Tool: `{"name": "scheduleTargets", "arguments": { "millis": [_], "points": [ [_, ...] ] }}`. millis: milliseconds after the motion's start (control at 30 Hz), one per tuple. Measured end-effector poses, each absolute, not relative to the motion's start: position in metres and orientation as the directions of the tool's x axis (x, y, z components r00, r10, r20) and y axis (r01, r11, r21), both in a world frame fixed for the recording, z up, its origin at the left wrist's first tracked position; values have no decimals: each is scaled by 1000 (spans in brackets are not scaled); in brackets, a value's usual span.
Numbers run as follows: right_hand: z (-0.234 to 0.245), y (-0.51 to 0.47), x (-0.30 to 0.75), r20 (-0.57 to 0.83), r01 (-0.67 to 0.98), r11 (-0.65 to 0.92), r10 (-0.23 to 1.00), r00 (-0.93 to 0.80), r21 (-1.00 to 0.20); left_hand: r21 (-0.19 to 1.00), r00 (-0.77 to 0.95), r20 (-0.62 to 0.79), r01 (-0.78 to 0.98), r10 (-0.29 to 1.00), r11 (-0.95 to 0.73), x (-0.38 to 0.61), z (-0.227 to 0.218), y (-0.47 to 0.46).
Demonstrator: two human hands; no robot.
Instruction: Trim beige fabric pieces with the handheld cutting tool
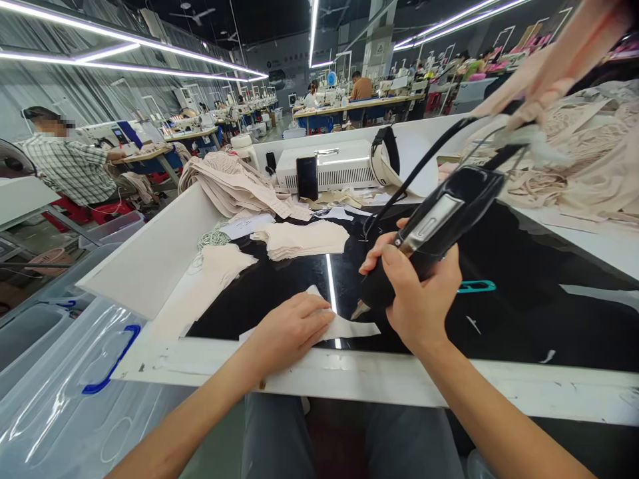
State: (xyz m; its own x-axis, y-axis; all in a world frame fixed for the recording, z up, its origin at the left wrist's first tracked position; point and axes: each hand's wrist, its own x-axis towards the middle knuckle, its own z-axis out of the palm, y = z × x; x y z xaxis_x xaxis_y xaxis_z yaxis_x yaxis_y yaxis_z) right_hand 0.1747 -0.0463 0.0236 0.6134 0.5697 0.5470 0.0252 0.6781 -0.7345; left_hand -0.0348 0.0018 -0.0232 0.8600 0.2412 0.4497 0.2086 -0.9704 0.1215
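My left hand lies flat, palm down, on a small cream fabric piece at the front edge of the glossy black tabletop. In my right hand is a black corded hand tool with a silver lever, fingers wrapped round its body. The tool tilts, its pointed tip low beside the cream piece; whether it touches I cannot tell. Knotted pink fabric strips hang at the tool's upper end. Behind my hands lies a stack of cream cut pieces.
A teal-handled tool lies right of my right hand. At the back stand a white vented machine and a dark phone. Beige fabric heaps fill the right. Clear plastic bins stand left; a person sits beyond.
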Motion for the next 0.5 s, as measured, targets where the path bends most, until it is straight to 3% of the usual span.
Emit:
{"name": "scheduleTargets", "arguments": {
  "millis": [500],
  "points": [
    [21,-53,175,540,15,686,559,630,-728,117,897,375,206,235,-972,-22,-26,-17]
  ]
}}
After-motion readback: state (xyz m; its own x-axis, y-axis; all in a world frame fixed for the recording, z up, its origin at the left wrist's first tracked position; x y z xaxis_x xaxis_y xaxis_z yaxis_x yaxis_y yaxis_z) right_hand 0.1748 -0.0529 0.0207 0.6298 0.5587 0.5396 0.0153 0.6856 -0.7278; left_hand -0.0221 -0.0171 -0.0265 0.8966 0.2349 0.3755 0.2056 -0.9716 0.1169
